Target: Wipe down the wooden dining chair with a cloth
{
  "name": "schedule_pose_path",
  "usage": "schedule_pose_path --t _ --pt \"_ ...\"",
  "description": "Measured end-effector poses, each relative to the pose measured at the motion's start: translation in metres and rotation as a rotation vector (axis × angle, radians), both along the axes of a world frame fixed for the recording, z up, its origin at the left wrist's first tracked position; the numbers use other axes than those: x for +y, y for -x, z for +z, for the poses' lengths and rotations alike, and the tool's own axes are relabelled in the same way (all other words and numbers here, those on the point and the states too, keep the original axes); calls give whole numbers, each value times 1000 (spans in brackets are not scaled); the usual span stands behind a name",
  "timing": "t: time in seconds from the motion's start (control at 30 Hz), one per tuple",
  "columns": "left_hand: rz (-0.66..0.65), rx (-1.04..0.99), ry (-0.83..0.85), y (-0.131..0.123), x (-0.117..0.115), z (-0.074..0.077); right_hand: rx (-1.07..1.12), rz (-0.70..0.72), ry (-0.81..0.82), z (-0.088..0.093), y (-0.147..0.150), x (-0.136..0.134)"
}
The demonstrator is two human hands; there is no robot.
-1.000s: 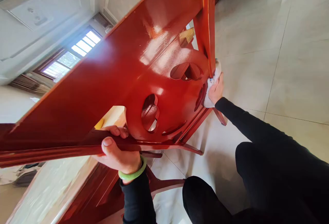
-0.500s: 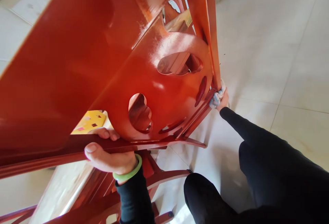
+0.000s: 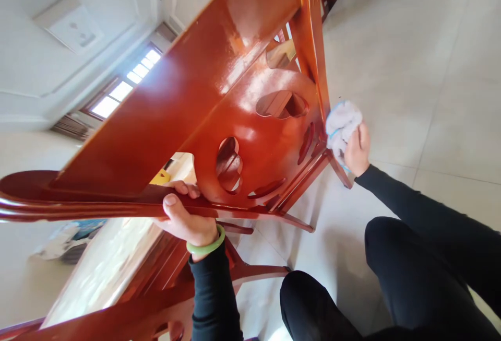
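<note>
Tilting on its side, the red wooden chair [image 3: 203, 101] ran its long axis from lower left to upper right, legs toward the floor [image 3: 410, 69]. The left hand [image 3: 183, 221] gripped its rail. The right hand [image 3: 357, 149], closed on a cloth [image 3: 341, 124], had lifted from the lower frame since 0.5 s before.

A glossy red-brown wooden chair [image 3: 219, 121] with carved cut-outs is tilted over the floor; a crumpled white-and-blue cloth [image 3: 340, 124] presses against its leg.
</note>
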State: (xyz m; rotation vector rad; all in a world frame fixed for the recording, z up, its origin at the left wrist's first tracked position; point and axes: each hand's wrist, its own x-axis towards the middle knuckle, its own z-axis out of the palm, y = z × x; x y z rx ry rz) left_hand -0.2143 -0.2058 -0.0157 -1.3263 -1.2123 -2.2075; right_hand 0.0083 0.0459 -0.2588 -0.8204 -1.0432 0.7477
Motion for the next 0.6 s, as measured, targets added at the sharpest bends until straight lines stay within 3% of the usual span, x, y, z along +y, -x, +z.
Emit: schedule_pose_path --t 0.07,0.1,0.17,0.2,0.27,0.37,0.5,0.6 --pt "-23 19 -6 1 1 0 -110 38 -219 64 -5 4" --pt "-37 31 1 1 1 0 -251 49 -407 93 -4 7" --pt "-60 51 -1 3 1 -1 -499 22 -681 141 7 17" --pt "-69 57 -9 3 1 -1 -588 2 -695 156 15 21" --pt "-83 62 -22 5 0 -1 -698 -55 -656 165 35 29" --pt "-89 44 -31 5 0 -1 -730 -124 -528 135 60 33" --pt "-87 43 -55 5 0 -3 -644 -118 -373 57 82 20" --pt "-92 50 -70 5 1 -3 -578 -79 -258 -3 97 -6"
